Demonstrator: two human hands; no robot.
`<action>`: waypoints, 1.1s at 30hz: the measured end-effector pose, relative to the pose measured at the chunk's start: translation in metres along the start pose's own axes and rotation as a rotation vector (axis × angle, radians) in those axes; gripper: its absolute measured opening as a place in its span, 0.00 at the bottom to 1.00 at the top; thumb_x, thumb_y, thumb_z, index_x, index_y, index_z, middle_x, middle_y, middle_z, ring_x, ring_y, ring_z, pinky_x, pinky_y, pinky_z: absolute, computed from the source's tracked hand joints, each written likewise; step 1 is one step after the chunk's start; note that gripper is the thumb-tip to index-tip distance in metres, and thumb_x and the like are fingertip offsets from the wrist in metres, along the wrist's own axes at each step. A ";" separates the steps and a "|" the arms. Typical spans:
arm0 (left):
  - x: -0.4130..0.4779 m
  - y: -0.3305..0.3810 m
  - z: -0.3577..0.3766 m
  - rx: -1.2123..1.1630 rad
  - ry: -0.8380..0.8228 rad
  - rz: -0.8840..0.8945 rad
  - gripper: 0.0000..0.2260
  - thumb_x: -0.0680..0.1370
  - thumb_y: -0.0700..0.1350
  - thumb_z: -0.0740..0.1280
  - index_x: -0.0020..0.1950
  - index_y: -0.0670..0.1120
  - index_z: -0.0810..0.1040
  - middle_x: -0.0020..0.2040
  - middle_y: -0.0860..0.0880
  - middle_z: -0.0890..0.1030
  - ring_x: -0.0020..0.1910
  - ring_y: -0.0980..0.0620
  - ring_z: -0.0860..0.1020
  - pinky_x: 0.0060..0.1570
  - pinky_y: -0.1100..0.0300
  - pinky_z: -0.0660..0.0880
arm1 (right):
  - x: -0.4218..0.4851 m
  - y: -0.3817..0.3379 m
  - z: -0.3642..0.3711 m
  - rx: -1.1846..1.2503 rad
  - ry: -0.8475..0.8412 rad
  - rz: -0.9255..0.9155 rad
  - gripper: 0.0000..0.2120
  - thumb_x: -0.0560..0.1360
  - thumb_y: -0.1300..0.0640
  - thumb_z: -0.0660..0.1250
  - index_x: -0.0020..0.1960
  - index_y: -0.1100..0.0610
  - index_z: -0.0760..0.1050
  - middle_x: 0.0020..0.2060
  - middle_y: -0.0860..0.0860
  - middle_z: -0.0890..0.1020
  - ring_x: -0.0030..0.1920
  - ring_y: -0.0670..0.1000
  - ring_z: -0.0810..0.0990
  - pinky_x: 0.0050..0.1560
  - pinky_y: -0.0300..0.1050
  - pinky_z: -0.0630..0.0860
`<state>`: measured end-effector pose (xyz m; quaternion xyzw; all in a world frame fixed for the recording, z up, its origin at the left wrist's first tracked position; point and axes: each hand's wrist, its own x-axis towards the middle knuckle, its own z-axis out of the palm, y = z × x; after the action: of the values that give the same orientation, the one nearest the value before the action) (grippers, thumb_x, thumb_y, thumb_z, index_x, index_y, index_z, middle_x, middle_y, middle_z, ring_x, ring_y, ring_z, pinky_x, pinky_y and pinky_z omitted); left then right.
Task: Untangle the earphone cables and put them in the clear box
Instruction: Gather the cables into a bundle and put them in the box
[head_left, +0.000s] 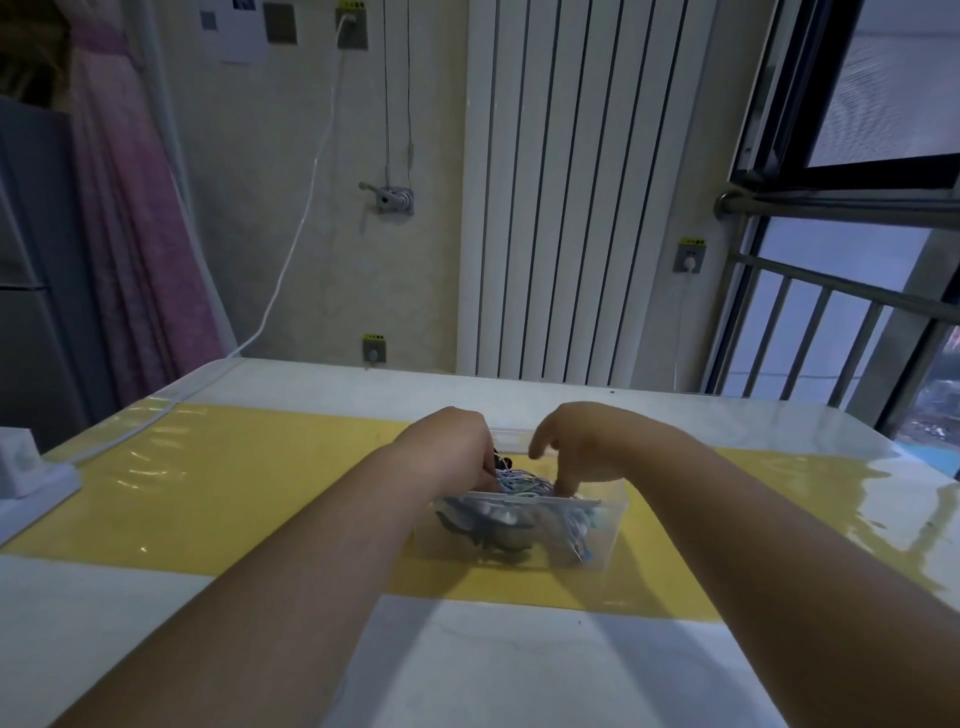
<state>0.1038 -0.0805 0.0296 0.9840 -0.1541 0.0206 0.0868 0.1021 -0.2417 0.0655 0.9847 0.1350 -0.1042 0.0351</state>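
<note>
A clear plastic box (605, 535) stands on the yellow mat (249, 488) in the middle of the table. Inside it lies a tangle of earphone cables (522, 483), pale blue, white and black. Both hands reach into the box from above. My left hand (452, 447) is curled over the left side of the tangle, with its fingertips closed on some cables. My right hand (576, 447) has its fingers spread, and one fingertip presses down into the pile at the right. The lower ends of the fingers are hidden by the cables.
A white power strip (26, 473) sits at the table's left edge, with a white cord (291, 249) running up to a wall socket. Behind the table are a white radiator (576, 197) and a window with a railing (831, 312) at the right.
</note>
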 end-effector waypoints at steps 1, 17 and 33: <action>0.000 0.000 0.000 -0.003 -0.001 0.001 0.09 0.73 0.51 0.72 0.50 0.49 0.86 0.45 0.50 0.84 0.42 0.49 0.78 0.36 0.62 0.70 | -0.001 0.001 0.002 -0.076 0.007 0.026 0.25 0.72 0.58 0.73 0.67 0.51 0.75 0.64 0.51 0.77 0.63 0.56 0.75 0.60 0.48 0.73; -0.012 -0.001 -0.008 -0.102 0.046 0.015 0.09 0.75 0.44 0.70 0.54 0.49 0.85 0.50 0.50 0.85 0.48 0.49 0.79 0.42 0.63 0.70 | -0.008 -0.007 0.021 0.631 0.010 0.107 0.13 0.77 0.49 0.68 0.56 0.56 0.82 0.51 0.57 0.82 0.45 0.58 0.83 0.40 0.50 0.84; -0.017 -0.001 -0.011 -0.067 0.002 0.049 0.12 0.73 0.36 0.70 0.46 0.54 0.82 0.46 0.53 0.81 0.46 0.52 0.77 0.40 0.62 0.72 | 0.011 -0.014 0.029 0.476 -0.034 0.261 0.12 0.72 0.59 0.74 0.53 0.62 0.82 0.45 0.59 0.85 0.41 0.58 0.86 0.45 0.52 0.84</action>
<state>0.0873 -0.0726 0.0394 0.9765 -0.1788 0.0184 0.1192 0.1031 -0.2286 0.0339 0.9725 -0.0218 -0.1440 -0.1818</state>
